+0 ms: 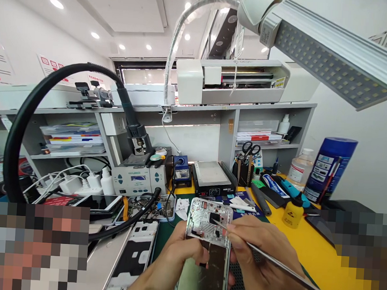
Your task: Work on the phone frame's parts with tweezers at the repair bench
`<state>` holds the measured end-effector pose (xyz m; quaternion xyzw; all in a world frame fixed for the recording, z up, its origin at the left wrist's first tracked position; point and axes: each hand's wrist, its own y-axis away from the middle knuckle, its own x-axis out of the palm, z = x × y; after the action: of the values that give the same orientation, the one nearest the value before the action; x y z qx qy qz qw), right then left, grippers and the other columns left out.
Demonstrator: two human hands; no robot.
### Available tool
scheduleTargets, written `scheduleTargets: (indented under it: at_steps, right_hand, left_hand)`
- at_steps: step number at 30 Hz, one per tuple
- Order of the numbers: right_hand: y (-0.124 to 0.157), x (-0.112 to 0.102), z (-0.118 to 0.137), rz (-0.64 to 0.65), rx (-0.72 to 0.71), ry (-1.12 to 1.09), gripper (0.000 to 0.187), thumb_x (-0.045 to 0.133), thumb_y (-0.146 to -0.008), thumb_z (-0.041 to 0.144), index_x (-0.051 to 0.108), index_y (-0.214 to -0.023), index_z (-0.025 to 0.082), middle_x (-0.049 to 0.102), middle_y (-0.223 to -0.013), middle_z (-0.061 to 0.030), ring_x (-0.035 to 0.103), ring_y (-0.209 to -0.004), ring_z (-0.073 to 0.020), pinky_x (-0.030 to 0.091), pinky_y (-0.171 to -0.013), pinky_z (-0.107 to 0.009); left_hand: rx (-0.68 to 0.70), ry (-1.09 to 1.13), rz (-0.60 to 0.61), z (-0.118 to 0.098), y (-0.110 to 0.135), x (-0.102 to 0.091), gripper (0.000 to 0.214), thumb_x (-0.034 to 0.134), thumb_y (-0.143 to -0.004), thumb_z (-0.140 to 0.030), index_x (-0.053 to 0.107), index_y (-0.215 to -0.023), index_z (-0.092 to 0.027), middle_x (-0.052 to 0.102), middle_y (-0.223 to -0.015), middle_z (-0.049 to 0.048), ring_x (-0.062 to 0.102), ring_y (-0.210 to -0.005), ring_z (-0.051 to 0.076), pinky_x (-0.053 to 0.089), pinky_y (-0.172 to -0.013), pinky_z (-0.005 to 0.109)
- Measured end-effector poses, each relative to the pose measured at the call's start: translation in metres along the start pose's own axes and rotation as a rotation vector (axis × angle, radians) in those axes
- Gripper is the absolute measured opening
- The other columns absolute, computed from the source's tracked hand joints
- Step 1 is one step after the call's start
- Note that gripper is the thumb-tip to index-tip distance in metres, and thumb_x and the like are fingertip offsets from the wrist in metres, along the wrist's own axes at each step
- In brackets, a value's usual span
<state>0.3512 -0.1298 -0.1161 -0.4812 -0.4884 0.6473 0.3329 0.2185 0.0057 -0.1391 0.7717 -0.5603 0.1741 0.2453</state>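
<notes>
An opened smartphone frame (216, 273), with its inner side facing up, is tilted towards me at the bottom centre. My left hand (173, 257) is closed around its left edge, the thumb lying across the inside. A long thin metal tool (293, 273) is pinched in my right hand (268, 259). Its tip points into the phone's upper section, near a small black patch (214, 218); whether it touches cannot be made out. Some right fingers show beside the phone's right edge. Another phone housing part (136, 251) lies left of my left hand.
Behind the phone are a hot-air station (139, 179), a small blue soldering unit (182, 170) and a flat heating plate (213, 174). A thick black hose (12, 138) arches across the left. A yellow bottle (292, 212) stands right; an LED lamp (337, 53) hangs overhead.
</notes>
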Motion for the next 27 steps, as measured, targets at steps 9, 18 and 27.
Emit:
scheduleTargets:
  at_steps: [9,18,27]
  right_hand:
    - [0.0001,0.0009,0.0015,-0.02,0.006,-0.006,0.023,0.055,-0.088,0.002,0.064,-0.104,0.015,0.074,-0.078,-0.0055,0.074,-0.076,-0.0189,0.06,-0.066,-0.025]
    - [0.0008,0.001,0.002,-0.002,-0.005,-0.001,0.021,0.055,-0.089,0.003,0.065,-0.102,0.016,0.075,-0.079,-0.0068,0.075,-0.076,-0.0201,0.06,-0.066,-0.026]
    - [0.0009,-0.0001,0.0015,-0.003,0.002,-0.002,0.021,0.055,-0.09,0.004,0.065,-0.104,0.016,0.075,-0.078,-0.0065,0.075,-0.077,-0.0199,0.06,-0.067,-0.026]
  left_hand:
    - [-0.013,-0.038,0.007,-0.0065,0.0034,0.0073,0.041,0.057,-0.067,-0.013,0.049,-0.107,-0.018,0.078,-0.078,0.0131,0.073,-0.07,0.03,0.051,-0.066,0.041]
    - [0.036,-0.048,0.056,-0.0019,-0.0009,0.0056,0.037,0.054,-0.063,-0.012,0.052,-0.1,-0.016,0.079,-0.076,0.0174,0.073,-0.069,0.032,0.051,-0.065,0.041]
    - [0.032,-0.03,0.078,-0.0026,-0.0014,0.006,0.038,0.052,-0.062,-0.01,0.053,-0.1,-0.016,0.078,-0.074,0.0163,0.074,-0.069,0.033,0.051,-0.065,0.042]
